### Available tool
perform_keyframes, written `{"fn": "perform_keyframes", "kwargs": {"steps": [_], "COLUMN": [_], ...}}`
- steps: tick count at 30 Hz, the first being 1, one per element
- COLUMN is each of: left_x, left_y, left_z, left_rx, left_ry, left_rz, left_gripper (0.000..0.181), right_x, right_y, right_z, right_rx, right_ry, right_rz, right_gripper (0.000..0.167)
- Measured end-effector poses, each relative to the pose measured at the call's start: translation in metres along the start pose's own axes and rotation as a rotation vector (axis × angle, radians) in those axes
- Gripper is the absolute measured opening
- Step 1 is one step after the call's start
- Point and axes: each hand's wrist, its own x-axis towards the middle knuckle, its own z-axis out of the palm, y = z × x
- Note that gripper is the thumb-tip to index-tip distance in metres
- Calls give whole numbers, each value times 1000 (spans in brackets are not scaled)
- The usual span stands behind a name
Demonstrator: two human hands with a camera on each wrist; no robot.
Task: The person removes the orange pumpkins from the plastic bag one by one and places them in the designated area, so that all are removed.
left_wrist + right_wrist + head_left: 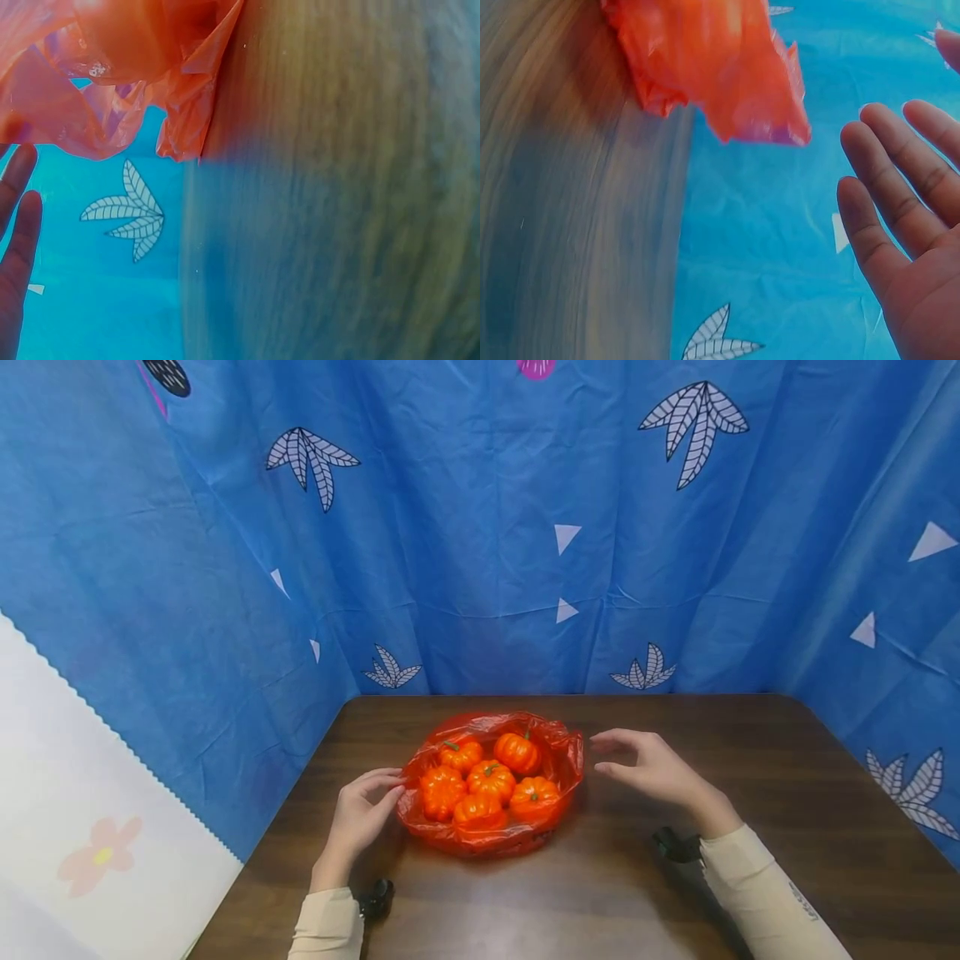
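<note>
Several small orange pumpkins (pixel 491 782) with green stems sit inside a red plastic bag (pixel 480 845), whose mouth is spread wide on the table. At the bag's left rim is my left hand (pixel 358 814); its fingertips reach the plastic, and the left wrist view shows two extended fingers (pixel 21 225) by the bag's edge. Whether the thumb and index finger pinch the rim is hard to see. My right hand (pixel 651 768) hovers just right of the bag, apart from it, with relaxed fingers and nothing in them; its palm and fingers (pixel 900 180) show in the right wrist view.
The bag stands on a dark brown wooden table (pixel 510 910). Behind and at both sides hangs a blue curtain (pixel 495 527) with leaf and triangle prints. A white cloth (pixel 82 793) with a flower print lies at the left. Dark wrist devices (pixel 675 844) sit by the sleeves.
</note>
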Motion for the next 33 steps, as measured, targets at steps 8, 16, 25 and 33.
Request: {"fn": "perform_keyframes", "kwargs": {"steps": [8,16,25,33], "left_x": [-1,0,-1,-2], "left_y": [1,4,4,5], "left_z": [1,-1,-1,-2], "left_rx": [13,11,-6,7], "left_ry": [0,-14,-19,-23], "left_rz": [7,3,-15,-22], "left_gripper": [10,11,10,11], "right_x": [9,16,25,31], "right_y": [-10,-15,-21,-18], "right_z": [10,19,30,42], "right_rx": [68,67,102,149], "right_ry": [-22,-34,-52,-55], "right_rz": [-26,-42,-35,-10], "right_gripper": [40,42,43,44]}}
